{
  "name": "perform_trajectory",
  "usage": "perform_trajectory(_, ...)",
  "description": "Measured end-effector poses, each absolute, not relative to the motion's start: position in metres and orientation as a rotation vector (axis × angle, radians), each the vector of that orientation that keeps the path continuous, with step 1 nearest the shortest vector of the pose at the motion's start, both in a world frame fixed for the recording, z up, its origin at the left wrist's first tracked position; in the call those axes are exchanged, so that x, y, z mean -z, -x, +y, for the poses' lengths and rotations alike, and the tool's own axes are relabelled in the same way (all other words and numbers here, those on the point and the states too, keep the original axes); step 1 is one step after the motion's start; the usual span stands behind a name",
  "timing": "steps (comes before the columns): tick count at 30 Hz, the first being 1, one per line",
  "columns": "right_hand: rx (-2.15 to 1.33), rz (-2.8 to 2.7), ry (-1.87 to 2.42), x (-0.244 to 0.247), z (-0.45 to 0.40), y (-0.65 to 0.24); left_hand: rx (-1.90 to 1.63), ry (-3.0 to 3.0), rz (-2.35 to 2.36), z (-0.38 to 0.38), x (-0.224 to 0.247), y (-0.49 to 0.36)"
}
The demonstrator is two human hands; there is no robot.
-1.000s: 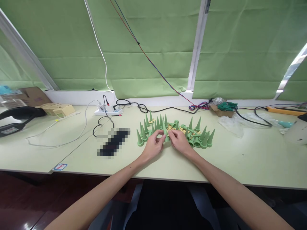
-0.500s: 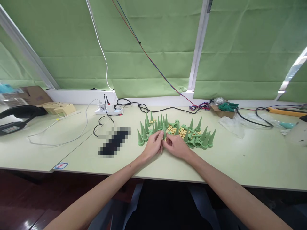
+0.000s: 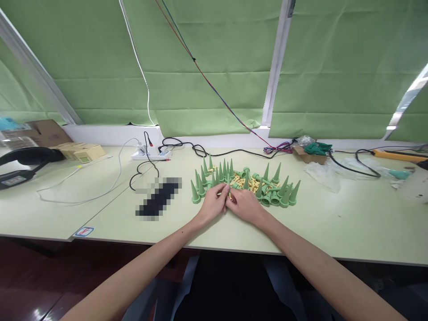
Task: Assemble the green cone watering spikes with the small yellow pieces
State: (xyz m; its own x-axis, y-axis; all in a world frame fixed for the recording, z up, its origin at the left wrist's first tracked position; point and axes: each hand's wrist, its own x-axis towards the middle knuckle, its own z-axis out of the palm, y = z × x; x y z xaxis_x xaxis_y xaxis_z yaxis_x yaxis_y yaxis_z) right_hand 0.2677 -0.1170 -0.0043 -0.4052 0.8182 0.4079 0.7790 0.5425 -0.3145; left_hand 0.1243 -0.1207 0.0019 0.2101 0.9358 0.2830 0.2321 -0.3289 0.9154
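Observation:
My left hand point(image 3: 216, 199) is closed, thumb and fingers pinching a green cone-shaped spike point(image 3: 228, 179) whose tip points up. Against it, my right hand point(image 3: 245, 204) has its fingers pinched together at the lower end of that spike. A small yellow piece point(image 3: 230, 197) shows at the right fingertips, partly hidden. Around the hands, several green spikes point(image 3: 195, 192) stand on their round bases. Others lie on their sides, such as a hollow green spike point(image 3: 266, 200) at the right. Behind my right hand spreads a pile of small yellow pieces point(image 3: 254, 183).
Left of the spikes lies a pixelated dark object point(image 3: 158, 199). A power strip point(image 3: 152, 154) with cables sits at the back. Headphones point(image 3: 30, 154) and yellow boxes point(image 3: 87, 153) are far left. A small cardboard box point(image 3: 310, 156) and clear plastic bag point(image 3: 323, 174) lie at the right.
My hands stay together around the spike. The right fingers have shifted slightly, and the spike sits a little lower between the hands.

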Motion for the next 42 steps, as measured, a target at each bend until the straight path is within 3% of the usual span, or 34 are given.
perform_trajectory(23,-0.106,-2.097,1.367,0.000,-0.119,-0.274,-1.286,-1.794,1.330,-0.119,0.004,-0.123)
perform_trajectory(30,-0.072,-2.099,1.449,0.000,-0.113,-0.276,-1.266,-2.053,1.468,-0.120,0.005,-0.123)
perform_trajectory(42,-0.016,-2.379,1.603,-0.035,-0.092,-0.261,-1.365,-2.169,1.523,-0.125,0.007,-0.121)
